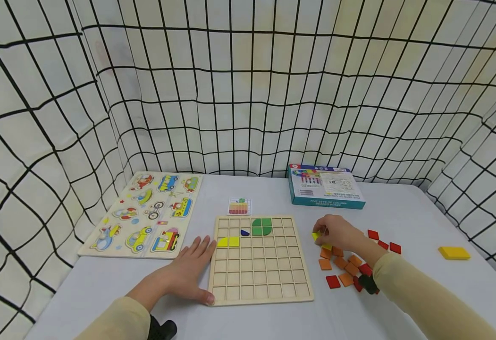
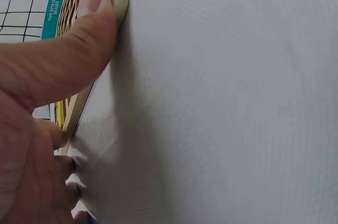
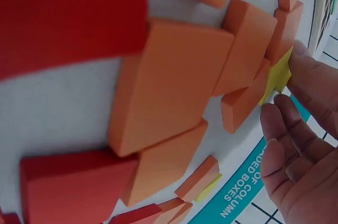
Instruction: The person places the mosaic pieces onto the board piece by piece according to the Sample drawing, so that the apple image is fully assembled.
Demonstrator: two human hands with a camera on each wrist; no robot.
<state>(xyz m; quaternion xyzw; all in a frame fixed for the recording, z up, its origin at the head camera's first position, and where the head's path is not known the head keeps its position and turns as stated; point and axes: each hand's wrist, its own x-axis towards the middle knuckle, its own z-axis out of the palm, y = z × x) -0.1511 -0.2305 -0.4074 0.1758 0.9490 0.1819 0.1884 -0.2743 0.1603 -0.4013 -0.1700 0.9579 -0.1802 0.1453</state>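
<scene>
My left hand [image 1: 186, 274] lies flat with spread fingers at the left side of a wooden grid board [image 1: 261, 273]; its thumb [image 2: 90, 39] presses the board's near left corner. To the right of the board, my right hand [image 1: 337, 232] pinches a yellow tile [image 1: 315, 236] between thumb and fingertips. Another yellow tile [image 1: 326, 246] lies just below it, beside orange tiles [image 3: 169, 86]. In the grid sit yellow pieces [image 1: 233, 242], a group of green pieces [image 1: 262, 227] and a small dark blue piece [image 1: 245, 233].
Red tiles [image 1: 333, 282] lie scattered among the orange ones. A small pattern card [image 1: 239, 206] is behind the board. A vehicle puzzle board [image 1: 146, 215] lies at left, a teal-edged box [image 1: 326, 186] at the back, and a yellow block [image 1: 454, 253] far right. Black netting [image 1: 248, 85] surrounds the table.
</scene>
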